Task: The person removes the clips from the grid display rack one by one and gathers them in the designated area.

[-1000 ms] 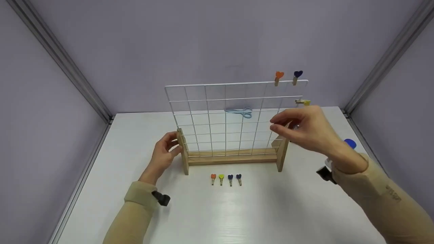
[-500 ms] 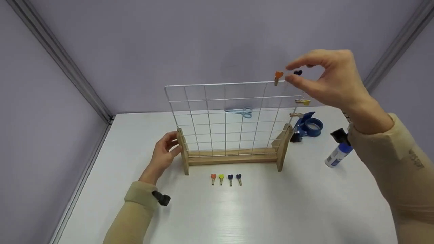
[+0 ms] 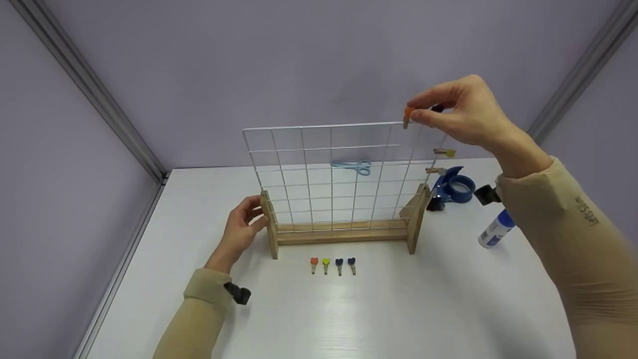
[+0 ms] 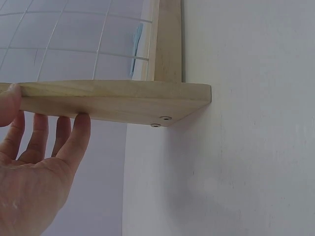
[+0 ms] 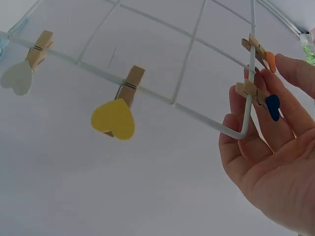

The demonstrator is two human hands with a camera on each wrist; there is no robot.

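In the head view, my right hand (image 3: pixel 471 112) pinches the orange heart of a small wooden clothespin (image 3: pixel 406 121) clipped on the top wire of a white grid (image 3: pixel 319 126). Behind the hand, a dark-blue-heart clothespin (image 3: pixel 437 107) is partly hidden; the right wrist view shows it clipped beside the fingers. A yellow-heart clothespin (image 5: pixel 114 120) and a white-heart clothespin (image 5: pixel 17 78) hang on the side wire. My left hand (image 3: pixel 239 232) grips the left wooden side panel (image 3: pixel 271 232) of the stand, thumb on its edge (image 4: pixel 113 89) and fingertips on its outer face.
On the white table, in front of the stand, lie an orange-heart clothespin (image 3: pixel 314 264), a yellow-heart one (image 3: pixel 326 265) and two dark blue ones (image 3: pixel 340 266). Light blue scissors (image 3: pixel 363 167) lie behind the grid. A blue tape dispenser (image 3: pixel 461 188) and a blue-capped bottle (image 3: pixel 496 231) stand right.
My right hand rose from beside the grid's right side to above its top corner, then moved left and took the orange-heart clothespin between thumb and fingers. The left hand has stayed on the panel.
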